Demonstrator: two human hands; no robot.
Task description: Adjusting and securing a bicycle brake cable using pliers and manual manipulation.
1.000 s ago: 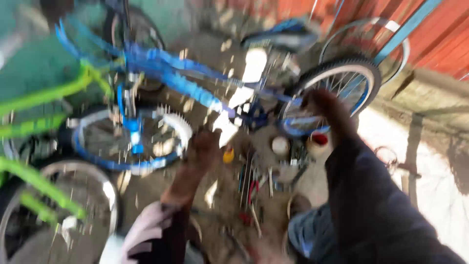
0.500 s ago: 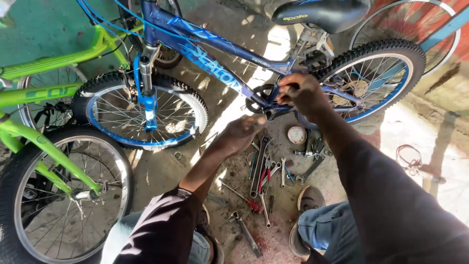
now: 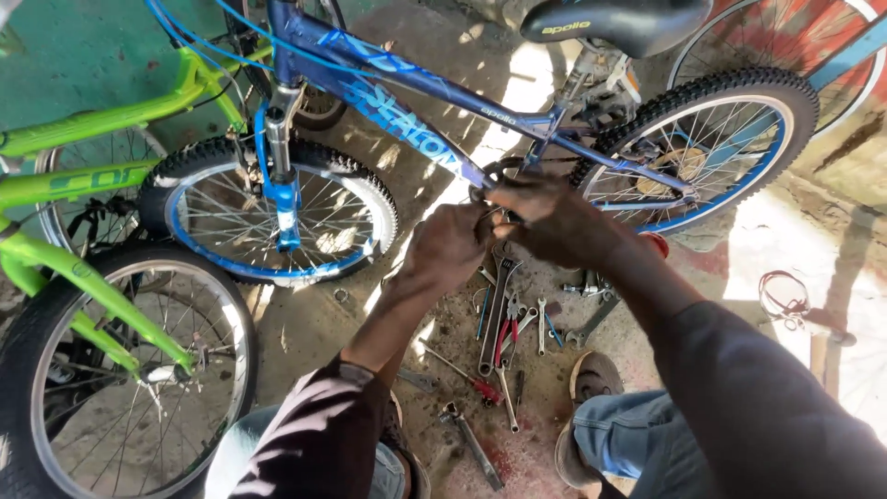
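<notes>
Blue bicycle [image 3: 407, 120] stands upright across the top of the view, front wheel [image 3: 277, 208] to our left, rear wheel [image 3: 702, 148] to our right, black saddle [image 3: 614, 20] above. A green bicycle [image 3: 83, 176] leans in just beside it at the left edge. Concrete floor [image 3: 305, 323] below, dirty and sunlit in patches.

Both hands meet low on the blue frame, where the down tube reaches the crank area [image 3: 504, 176]. Left hand [image 3: 451, 245] is curled nearly closed against the part there; what it grips is hidden by the fingers. Right hand [image 3: 545, 217] is cupped over the same spot, fingers bent; we cannot tell whether it holds a tool or just the fitting.

Scattered tools [image 3: 504, 333] lie on the floor directly under the hands: wrenches, red-handled pliers, a screwdriver.

Our judgement: good work here means one hand steadying the part while the other turns, wrists kept clear of the rear tyre, and tools kept within reach.
</notes>
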